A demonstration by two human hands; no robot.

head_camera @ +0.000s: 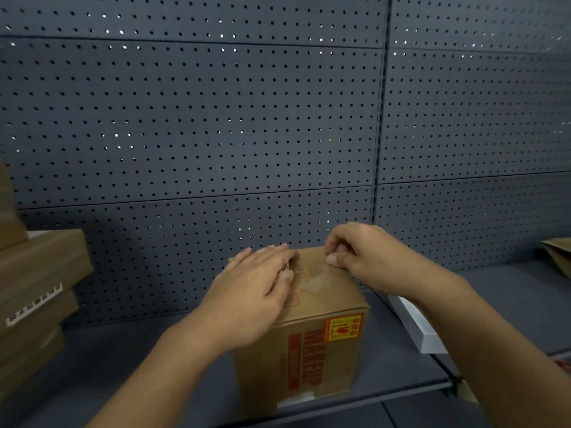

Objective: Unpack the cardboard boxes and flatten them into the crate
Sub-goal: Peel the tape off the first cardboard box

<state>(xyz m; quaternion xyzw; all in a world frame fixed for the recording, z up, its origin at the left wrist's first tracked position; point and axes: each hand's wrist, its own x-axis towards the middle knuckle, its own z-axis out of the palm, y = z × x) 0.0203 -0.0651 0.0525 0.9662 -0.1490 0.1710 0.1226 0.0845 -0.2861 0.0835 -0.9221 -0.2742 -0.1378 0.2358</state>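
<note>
1. Head view: a cardboard box [312,335] stood upright on the grey shelf [123,366], near its front edge, with red "MAKEUP" print and a yellow fragile label on the side facing the camera.
2. The left hand [256,291] lay palm down on the left part of the box top, fingers straight and close together, fingertips reaching the taped centre seam.
3. The right hand [364,257] arched over the far right top edge, fingers curled, thumb and forefinger pinching the flap edge there.
4. Both forearms reached forward from the bottom of the frame.
5. A stack of flat boxes [37,298] sat at the left, against the perforated back panel [216,118].
</note>
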